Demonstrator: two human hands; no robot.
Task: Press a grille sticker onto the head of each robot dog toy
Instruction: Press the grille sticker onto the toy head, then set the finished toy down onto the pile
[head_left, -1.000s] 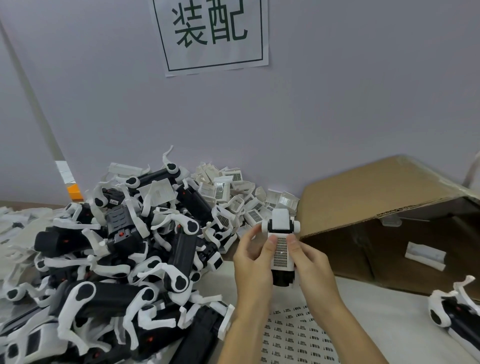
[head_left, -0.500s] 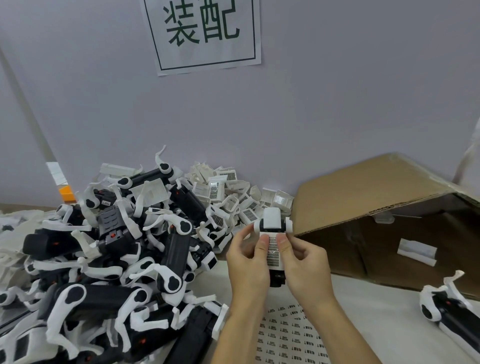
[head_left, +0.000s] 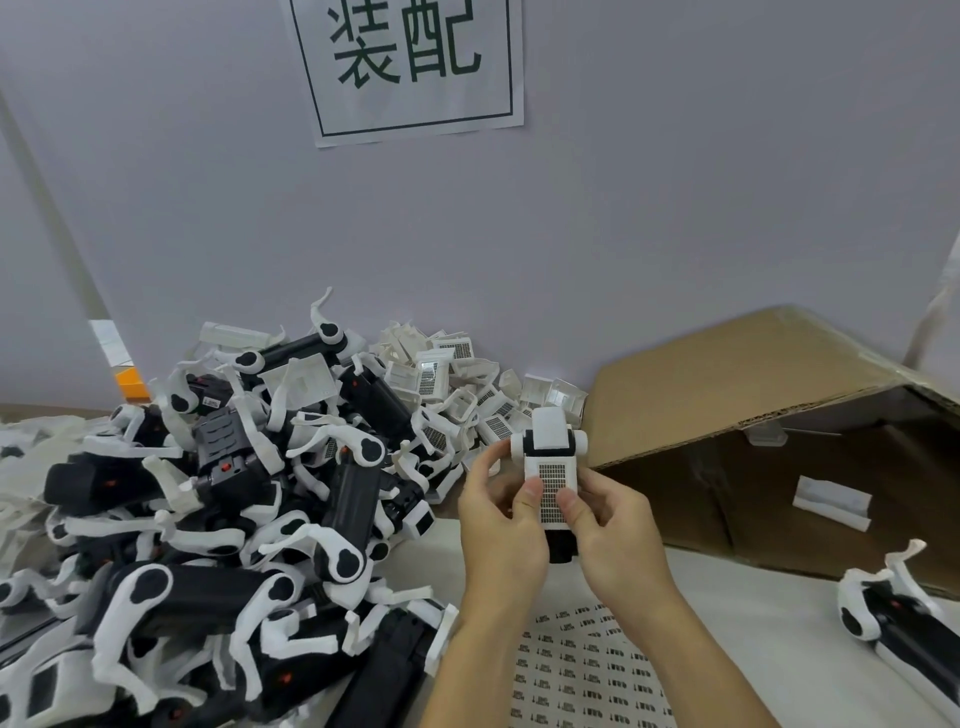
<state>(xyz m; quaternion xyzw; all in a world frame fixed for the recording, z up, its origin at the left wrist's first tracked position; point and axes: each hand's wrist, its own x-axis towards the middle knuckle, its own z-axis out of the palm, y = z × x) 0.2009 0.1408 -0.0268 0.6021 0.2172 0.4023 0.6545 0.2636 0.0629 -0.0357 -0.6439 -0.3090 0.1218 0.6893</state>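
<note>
Both hands up in front of me, mid-frame, forearms coming in from the bottom edge. Left hand (head_left: 501, 519) curls around the left side of the robot dog head (head_left: 549, 457), thumb laid on the left edge of the grille sticker (head_left: 551, 493). Right hand (head_left: 615, 535) grips the right side, thumb tip on the sticker's lower right. So both hands are closed on the head, thumbs pressing the sticker face. Head is held upright above the counter (head_left: 779, 639), white cap on top, black base poking out below the palms.

Sticker sits on the front face of the head, dark grid on white. I can't tell if its lower edge is fully down; the thumbs cover it.

Hard to make out:
- fingers behind the head are hidden, I only see thumbs and knuckles
- sticker sheet (head_left: 582, 670) lies under my wrists, cut off by the bottom edge, print too small to read
- pile of robot dog toys (head_left: 218, 519) on the left is tangled, I can't separate single units
- loose white head shells (head_left: 447, 379) are heaped against the wall behind the pile
- one more dog (head_left: 893, 618) at right, clipped by the frame edge
- cardboard box (head_left: 753, 415) lies open on its side, interior dark
</note>
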